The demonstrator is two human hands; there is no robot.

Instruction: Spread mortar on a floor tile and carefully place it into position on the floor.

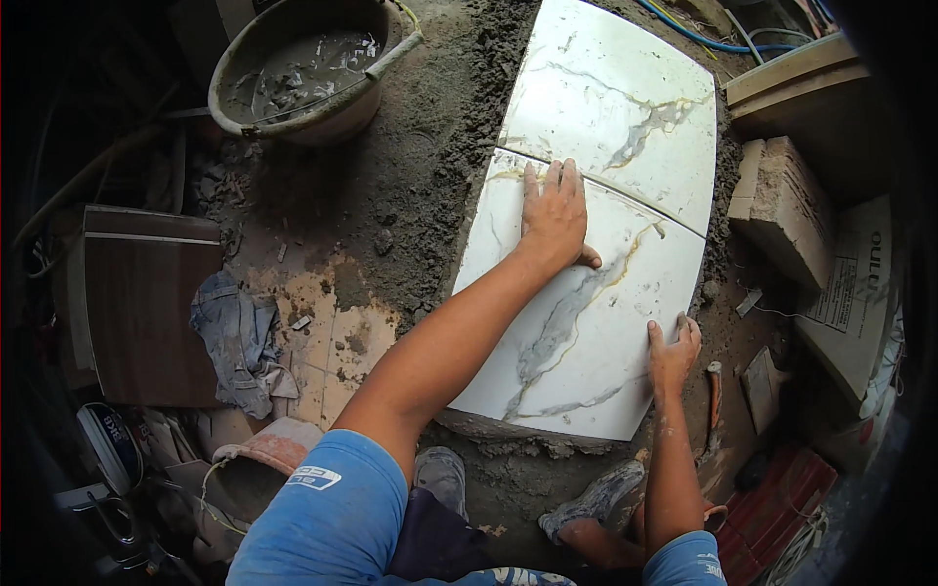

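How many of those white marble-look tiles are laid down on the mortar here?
2. The near tile lies under both hands, left hand flat on its far edge, right hand at its right edge. The far tile adjoins it beyond. Others may lie out of view.

Building site indoors, floor being tiled, white marble-look floor tiles on grey wet mortar bed, round mortar-filled bucket, stacked cardboard tile boxes

The one head camera is looking steeply down from above the floor, close in. Forearms are entering from the frame's lower edge, and straight edges are bending toward its rim.
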